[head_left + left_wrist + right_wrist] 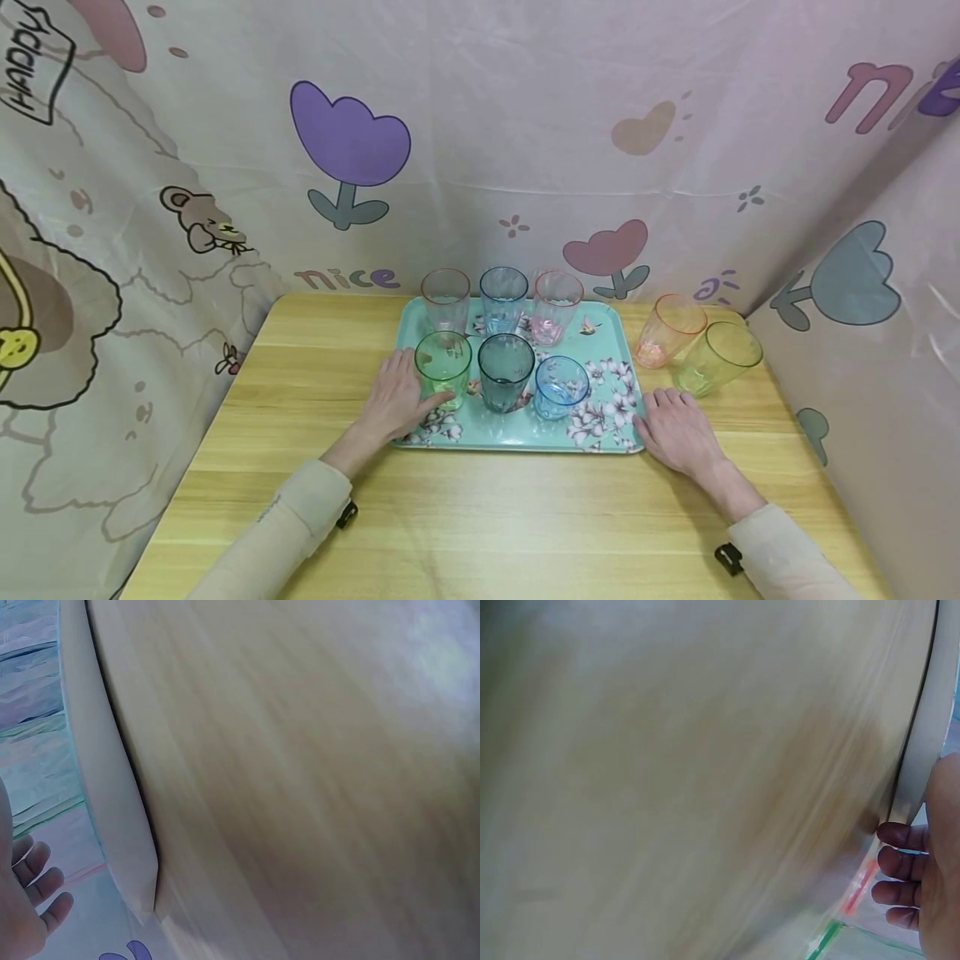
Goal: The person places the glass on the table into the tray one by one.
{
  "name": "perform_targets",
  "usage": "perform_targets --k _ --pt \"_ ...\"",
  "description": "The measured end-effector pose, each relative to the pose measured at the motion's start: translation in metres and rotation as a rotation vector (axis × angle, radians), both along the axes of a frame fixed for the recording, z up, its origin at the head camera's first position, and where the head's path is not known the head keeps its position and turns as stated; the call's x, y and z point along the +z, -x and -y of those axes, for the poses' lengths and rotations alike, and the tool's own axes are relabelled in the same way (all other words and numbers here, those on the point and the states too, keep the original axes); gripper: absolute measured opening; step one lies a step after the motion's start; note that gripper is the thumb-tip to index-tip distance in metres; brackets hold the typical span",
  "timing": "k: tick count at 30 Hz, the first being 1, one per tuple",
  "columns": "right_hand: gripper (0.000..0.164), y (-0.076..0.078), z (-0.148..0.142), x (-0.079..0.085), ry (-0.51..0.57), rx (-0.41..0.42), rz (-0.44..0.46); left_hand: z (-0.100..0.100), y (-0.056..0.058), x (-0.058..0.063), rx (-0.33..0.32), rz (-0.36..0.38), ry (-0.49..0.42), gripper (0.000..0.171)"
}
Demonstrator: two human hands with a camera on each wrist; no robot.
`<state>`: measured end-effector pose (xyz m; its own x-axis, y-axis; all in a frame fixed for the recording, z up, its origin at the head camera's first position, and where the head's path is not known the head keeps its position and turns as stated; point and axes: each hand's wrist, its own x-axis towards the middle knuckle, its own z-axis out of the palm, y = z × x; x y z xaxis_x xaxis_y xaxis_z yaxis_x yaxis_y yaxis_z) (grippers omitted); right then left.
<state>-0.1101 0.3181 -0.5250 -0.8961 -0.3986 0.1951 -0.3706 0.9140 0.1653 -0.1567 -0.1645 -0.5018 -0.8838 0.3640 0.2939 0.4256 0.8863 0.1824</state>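
Note:
My left hand rests at the left edge of the turquoise floral tray, its thumb stretched across the rim in front of the green glass. My right hand lies by the tray's front right corner, thumb at the rim and fingers on the outer side. Both wrist views show loosely bent fingers with nothing pinched between them. On the tray's front row, a dark grey glass and a short blue glass stand beside the green one. Behind them are a clear red-rimmed glass, a blue glass and a pink glass.
Right of the tray, an orange glass and a yellow-green glass stand on the wooden table, just beyond my right hand. A printed curtain hangs behind the table and along both sides.

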Motion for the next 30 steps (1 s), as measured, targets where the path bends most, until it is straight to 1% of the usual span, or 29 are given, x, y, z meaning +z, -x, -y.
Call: perform_targets --k 3,8,14,16,19,21,24,30 --pt "0.035 0.000 0.000 0.000 -0.001 -0.002 0.007 0.000 0.000 0.000 0.000 0.007 -0.002 0.126" --pt "0.036 0.001 0.000 0.000 -0.003 -0.009 0.020 0.001 0.001 0.001 -0.007 0.027 -0.029 0.122" --pt "0.038 0.002 0.000 0.001 -0.001 -0.011 0.031 0.003 0.001 0.003 0.003 0.075 -0.088 0.105" --pt "0.038 0.002 -0.001 0.002 -0.004 -0.012 0.036 0.003 0.001 0.003 0.011 0.092 -0.104 0.104" --pt "0.041 0.002 -0.001 0.003 0.004 -0.020 0.053 0.006 0.000 0.004 0.013 0.121 -0.126 0.106" --pt "0.043 0.002 -0.002 0.004 0.022 -0.029 0.067 0.008 -0.001 0.004 0.012 0.137 -0.126 0.109" --pt "0.046 0.002 -0.003 0.005 0.056 -0.039 0.075 0.013 -0.003 0.005 0.012 0.147 -0.126 0.108" --pt "0.053 0.001 -0.006 0.010 0.110 -0.069 0.110 0.024 -0.010 0.006 0.029 0.120 -0.094 0.099"
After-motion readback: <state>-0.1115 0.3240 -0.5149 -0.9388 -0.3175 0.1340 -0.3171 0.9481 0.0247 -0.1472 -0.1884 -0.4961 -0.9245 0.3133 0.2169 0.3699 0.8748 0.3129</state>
